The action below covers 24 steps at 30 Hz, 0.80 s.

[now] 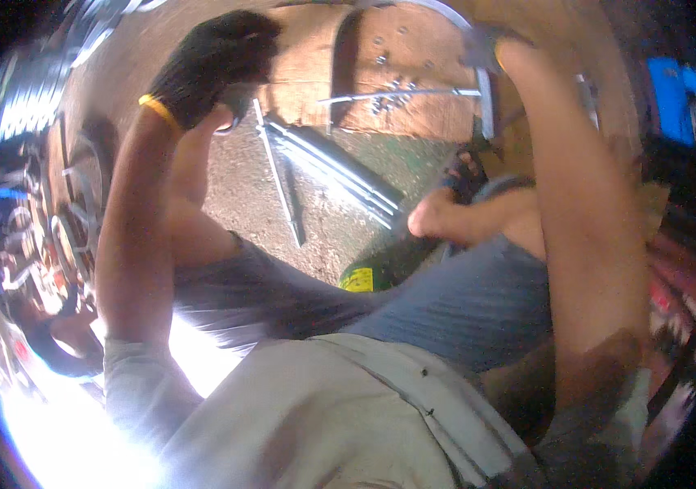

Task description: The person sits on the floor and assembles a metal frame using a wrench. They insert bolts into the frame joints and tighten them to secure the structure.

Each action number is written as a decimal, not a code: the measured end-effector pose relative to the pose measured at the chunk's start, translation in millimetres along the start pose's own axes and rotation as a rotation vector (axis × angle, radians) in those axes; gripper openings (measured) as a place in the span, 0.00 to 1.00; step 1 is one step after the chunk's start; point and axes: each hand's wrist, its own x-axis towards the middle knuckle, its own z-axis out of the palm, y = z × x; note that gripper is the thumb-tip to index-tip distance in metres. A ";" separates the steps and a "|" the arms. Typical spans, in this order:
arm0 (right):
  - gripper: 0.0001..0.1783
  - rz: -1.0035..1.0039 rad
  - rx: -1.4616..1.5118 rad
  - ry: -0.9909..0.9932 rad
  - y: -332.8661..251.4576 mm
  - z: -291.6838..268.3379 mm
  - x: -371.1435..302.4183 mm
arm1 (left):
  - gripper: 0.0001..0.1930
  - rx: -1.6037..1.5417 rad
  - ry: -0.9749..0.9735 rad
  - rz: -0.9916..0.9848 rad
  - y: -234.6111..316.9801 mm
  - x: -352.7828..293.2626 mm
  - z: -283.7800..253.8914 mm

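My left hand (221,65), in a black glove with a yellow cuff, hovers at the upper left beside a sheet of cardboard (295,85). Its fingers are too dark and blurred to make out. At the upper right my right hand (490,47) is at the bend of a curved grey metal frame (485,98); its fingers are smeared, so I cannot tell whether it grips the frame. A thin metal rod (437,93) lies across the cardboard towards the frame's upright side. Several small nuts (393,96) are scattered around the rod.
Several shiny metal bars (335,171) lie on the rough floor between my legs, next to a thin rod (278,175). A dark green object with a yellow label (357,279) is close to me. Metal pieces clutter the left edge; a blue object (671,99) stands far right.
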 end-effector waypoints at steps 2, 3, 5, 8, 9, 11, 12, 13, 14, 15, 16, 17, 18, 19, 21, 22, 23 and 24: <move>0.27 -0.044 -0.009 -0.083 -15.0 20.2 41.3 | 0.18 -0.580 0.112 -0.338 33.0 2.6 -8.9; 0.27 -0.038 -0.002 -0.131 -15.6 36.9 54.1 | 0.17 -0.889 0.151 -0.369 30.3 5.6 3.4; 0.27 0.008 0.162 -0.040 -23.9 88.4 71.6 | 0.19 -1.427 0.289 -0.586 45.7 20.1 0.8; 0.22 0.032 0.090 0.041 -116.1 92.0 72.1 | 0.15 -0.887 0.368 -0.550 41.3 13.9 -10.5; 0.21 0.028 0.045 0.030 -125.7 95.7 81.5 | 0.14 -0.791 0.370 -0.543 38.6 9.8 -13.2; 0.18 0.046 0.013 0.023 -126.8 136.3 100.0 | 0.13 -0.361 0.379 -0.452 17.8 10.7 -1.4; 0.16 0.056 0.034 0.046 -117.6 155.9 114.0 | 0.12 -0.148 0.393 -0.416 7.3 16.3 6.1; 0.15 0.002 0.039 0.078 -114.7 167.8 117.0 | 0.13 -0.152 0.371 -0.478 6.3 22.3 2.9; 0.16 -0.015 0.043 0.096 -98.4 173.2 116.9 | 0.14 -0.156 0.364 -0.514 16.8 34.9 -1.3; 0.16 -0.060 0.083 0.107 -90.2 170.5 118.2 | 0.15 -0.231 0.456 -0.579 24.6 41.0 -8.4; 0.17 -0.102 0.138 0.101 -79.6 169.8 107.7 | 0.16 -0.315 0.546 -0.619 29.9 48.5 -6.4; 0.18 -0.161 0.211 0.105 -79.2 159.6 109.2 | 0.14 -0.339 0.678 -0.541 30.3 47.1 -7.0; 0.20 -0.182 0.274 0.096 -69.5 149.4 104.8 | 0.12 -0.394 0.713 -0.519 37.3 49.1 -16.2; 0.21 -0.192 0.326 0.082 -65.4 128.2 104.3 | 0.12 -0.393 0.623 -0.555 34.3 46.0 -14.5; 0.21 -0.152 0.367 0.109 -74.6 65.2 86.2 | 0.12 -0.178 0.590 -0.492 26.7 38.3 -6.2; 0.20 -0.190 0.388 0.235 -62.6 24.1 75.2 | 0.15 -0.422 0.561 -0.572 32.6 41.5 -18.9; 0.20 -0.228 0.407 0.346 -47.3 -6.0 58.5 | 0.16 -0.478 0.603 -0.570 37.8 49.5 -25.9; 0.20 -0.205 0.464 0.399 -46.9 -34.0 36.2 | 0.17 -0.537 0.634 -0.581 40.2 54.1 -29.4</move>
